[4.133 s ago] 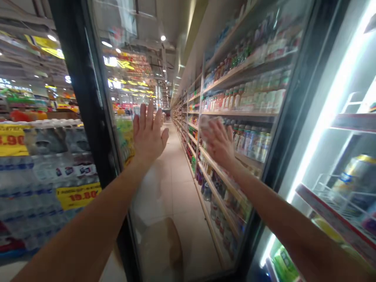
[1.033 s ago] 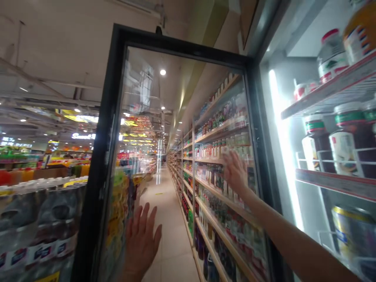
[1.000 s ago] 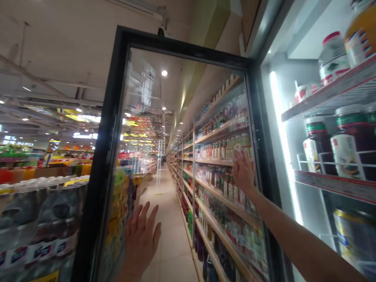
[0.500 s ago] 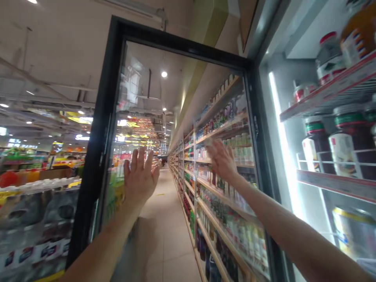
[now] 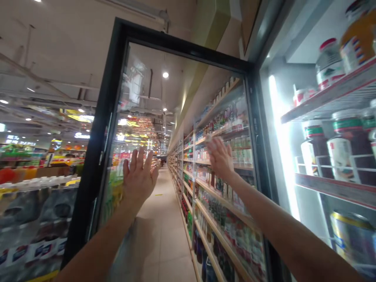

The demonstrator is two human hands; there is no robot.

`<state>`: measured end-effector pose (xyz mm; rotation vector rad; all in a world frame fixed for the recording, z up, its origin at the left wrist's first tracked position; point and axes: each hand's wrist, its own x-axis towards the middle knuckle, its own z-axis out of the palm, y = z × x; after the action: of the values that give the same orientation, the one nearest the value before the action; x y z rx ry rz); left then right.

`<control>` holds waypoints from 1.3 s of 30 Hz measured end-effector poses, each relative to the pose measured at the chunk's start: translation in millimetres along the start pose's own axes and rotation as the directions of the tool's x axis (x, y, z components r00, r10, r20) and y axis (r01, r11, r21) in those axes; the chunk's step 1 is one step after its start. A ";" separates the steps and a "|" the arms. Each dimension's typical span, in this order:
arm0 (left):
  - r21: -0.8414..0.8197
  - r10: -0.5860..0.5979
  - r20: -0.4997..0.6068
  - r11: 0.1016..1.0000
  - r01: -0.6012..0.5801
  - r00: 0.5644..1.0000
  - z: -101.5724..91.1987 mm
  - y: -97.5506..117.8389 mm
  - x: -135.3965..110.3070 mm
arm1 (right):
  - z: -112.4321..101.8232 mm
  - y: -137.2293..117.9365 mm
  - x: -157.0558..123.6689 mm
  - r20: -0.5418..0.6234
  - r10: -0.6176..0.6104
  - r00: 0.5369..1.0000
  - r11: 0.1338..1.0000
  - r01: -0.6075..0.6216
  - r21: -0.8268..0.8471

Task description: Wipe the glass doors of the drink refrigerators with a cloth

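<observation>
Black-framed glass door (image 5: 182,46) of a supermarket drinks cooler stands swung open, and both hands are raised in front of its pane, well apart, fingers spread, backs toward the camera. The left hand (image 5: 138,176) sits low on the pane, just beside the door's black left stile, while the right hand (image 5: 220,158) is higher and further along, nearer the hinge side. The view doesn't settle whether the palms press the glass or sit just off it. A small pale patch (image 5: 208,138) shows at the right fingertips, too blurred to tell whether it is held or lies on the glass. Through the pane run long wooden shelves (image 5: 223,203) packed with bottled drinks, beside a beige tiled aisle floor (image 5: 158,243). To the right, inside the lit cooler, white-labelled dark bottles with green bands (image 5: 348,150) stand on a wire-fronted shelf (image 5: 335,186) beneath a glowing white light strip (image 5: 282,149) and red-capped bottles (image 5: 329,58). Left of the door, shrink-wrapped packs of bottled water (image 5: 38,207) are stacked under bright shop signs.
</observation>
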<state>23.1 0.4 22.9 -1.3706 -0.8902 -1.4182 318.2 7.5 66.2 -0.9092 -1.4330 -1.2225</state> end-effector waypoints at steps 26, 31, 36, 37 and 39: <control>0.089 0.030 -0.020 0.996 -0.028 0.999 -2.4 1.4 0.8 | 10.8 -91.6 39.3 0.193 -0.544 0.817 0.839 0.520 0.163; 0.103 0.027 0.003 0.994 -0.027 1.000 -2.7 1.0 -0.7 | 1.7 -47.9 73.3 0.126 -0.144 0.982 0.990 0.142 0.023; 0.071 0.016 -0.002 0.997 -0.016 1.000 -3.5 0.9 -0.1 | 0.1 -70.2 81.4 0.139 0.003 0.990 0.998 -0.011 0.060; 0.067 0.020 -0.010 0.998 -0.019 1.000 -3.4 0.3 0.0 | 1.7 -83.0 69.2 0.170 -0.132 0.977 0.988 0.116 0.098; 0.067 0.033 -0.025 0.997 -0.031 0.999 -2.8 -1.3 -0.4 | 5.1 -101.4 40.2 0.188 -0.437 0.880 0.896 0.407 0.179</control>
<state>21.0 -1.8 22.3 -1.3082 -0.8873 -1.3675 211.9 -10.9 82.9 -0.6728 -1.9472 -1.3492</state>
